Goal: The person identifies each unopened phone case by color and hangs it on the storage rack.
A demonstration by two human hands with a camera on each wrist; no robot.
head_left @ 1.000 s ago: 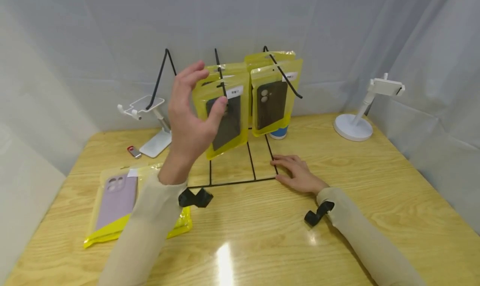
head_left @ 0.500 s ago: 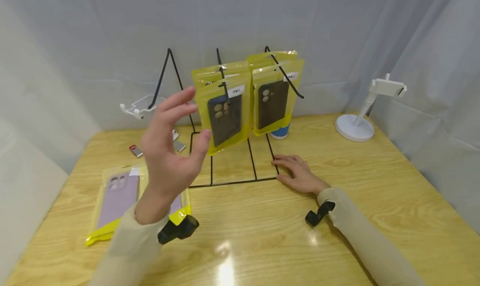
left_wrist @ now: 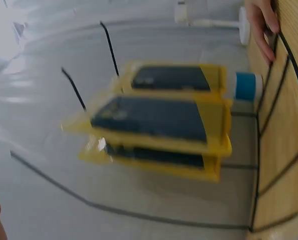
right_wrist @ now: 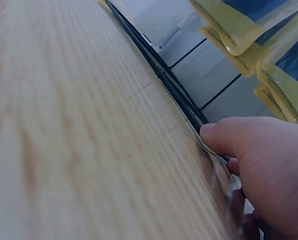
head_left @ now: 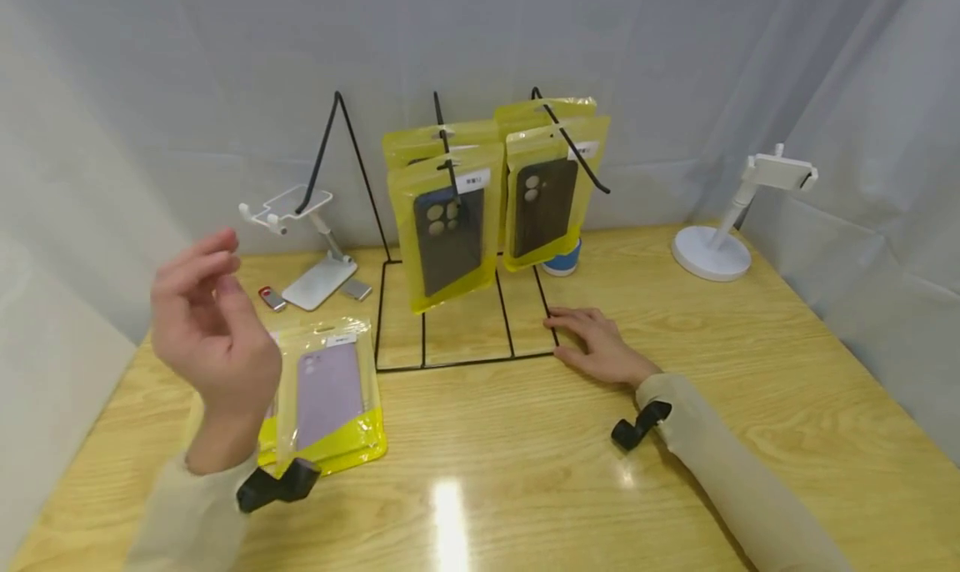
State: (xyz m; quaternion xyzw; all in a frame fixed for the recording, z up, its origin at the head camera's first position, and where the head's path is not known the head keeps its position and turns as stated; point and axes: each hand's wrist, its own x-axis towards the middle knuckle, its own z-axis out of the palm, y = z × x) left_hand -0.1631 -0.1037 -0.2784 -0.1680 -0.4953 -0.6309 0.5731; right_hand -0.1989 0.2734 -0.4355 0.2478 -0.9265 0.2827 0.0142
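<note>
My left hand (head_left: 217, 330) hangs in the air at the left, fingers loosely curled and nothing in them. Below and beside it, yellow-edged pouches with purple phone cases (head_left: 330, 388) lie overlapping on the table. A black wire display rack (head_left: 468, 363) stands in the middle. From its middle prong hangs a pouch with a dark phone case (head_left: 453, 243), another pouch behind it. The right prong carries a similar dark phone case pouch (head_left: 546, 209), also with one behind. My right hand (head_left: 603, 351) rests on the rack's front right corner, thumb tip against the wire (right_wrist: 206, 131).
A white folding phone stand (head_left: 318, 280) is behind the purple pouches, with a red-and-silver USB stick (head_left: 272, 298) and a small grey piece (head_left: 356, 289) near it. Another white stand (head_left: 712, 251) with a round base stands back right. A blue-and-white cup (head_left: 562, 259) is partly hidden behind the hanging pouches.
My left hand has drawn away from the middle prong, down and to the left over the purple pouches, its fingers curling loosely. The right hand has stayed on the rack's corner.
</note>
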